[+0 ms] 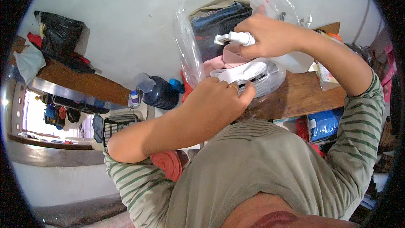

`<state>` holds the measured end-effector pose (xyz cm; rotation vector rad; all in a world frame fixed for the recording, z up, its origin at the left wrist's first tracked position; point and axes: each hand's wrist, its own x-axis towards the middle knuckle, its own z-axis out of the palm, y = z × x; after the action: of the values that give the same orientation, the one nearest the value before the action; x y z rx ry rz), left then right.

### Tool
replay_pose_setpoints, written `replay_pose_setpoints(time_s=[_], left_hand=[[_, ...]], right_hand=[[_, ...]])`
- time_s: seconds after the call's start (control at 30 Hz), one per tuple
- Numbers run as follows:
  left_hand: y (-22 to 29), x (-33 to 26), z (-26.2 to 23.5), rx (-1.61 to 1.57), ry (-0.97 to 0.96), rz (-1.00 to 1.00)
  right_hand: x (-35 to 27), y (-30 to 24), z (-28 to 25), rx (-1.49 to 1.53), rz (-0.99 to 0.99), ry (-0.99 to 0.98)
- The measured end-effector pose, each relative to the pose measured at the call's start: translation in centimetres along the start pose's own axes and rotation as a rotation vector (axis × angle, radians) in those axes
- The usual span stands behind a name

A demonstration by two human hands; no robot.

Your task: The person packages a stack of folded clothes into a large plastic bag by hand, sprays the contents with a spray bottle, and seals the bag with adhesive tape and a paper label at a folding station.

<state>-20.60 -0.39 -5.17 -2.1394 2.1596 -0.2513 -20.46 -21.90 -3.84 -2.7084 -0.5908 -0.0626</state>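
Observation:
A large clear plastic bag (185, 38) holds folded clothes on the wooden surface against the wall. Among them are dark jeans (206, 29), a pink collared garment (232, 57) and a white garment (238, 72). Over the bag, my right hand (263, 33) is closed around a white spray bottle (297, 61); its trigger head points left and its pale body shows below my wrist. My left hand (217, 101), with a ring on one finger, is curled at the near edge of the bag, beside the white garment. Its fingertips are partly hidden.
A dark water jug (160, 93) stands left of the bag, near a black basket (120, 122). A black plastic bag (61, 33) rests on a wooden ledge (84, 78) farther left. Blue packaged goods (322, 126) lie below the wooden surface (312, 95) on the right.

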Motion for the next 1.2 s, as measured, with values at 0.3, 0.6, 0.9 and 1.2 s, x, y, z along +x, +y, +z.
replay_pose_setpoints(time_s=[0.3,0.6,0.9,1.2], left_hand=[[0.5,0.1,0.8,0.008,0.110,-0.001],[0.8,-0.3,0.9,-0.363,-0.079,-0.236],[-8.5,8.5,3.0,-0.149,-0.106,-0.316],[-5.1,6.6,8.4,-0.067,0.200,-0.199]], right_hand=[[2.5,3.3,-1.6,-0.184,0.215,0.267],[-4.0,3.2,-2.6,0.204,0.500,-0.319],[-9.3,4.5,-2.0,-0.022,0.469,-0.035],[-9.8,6.3,-1.0,-0.023,0.486,-0.062]])
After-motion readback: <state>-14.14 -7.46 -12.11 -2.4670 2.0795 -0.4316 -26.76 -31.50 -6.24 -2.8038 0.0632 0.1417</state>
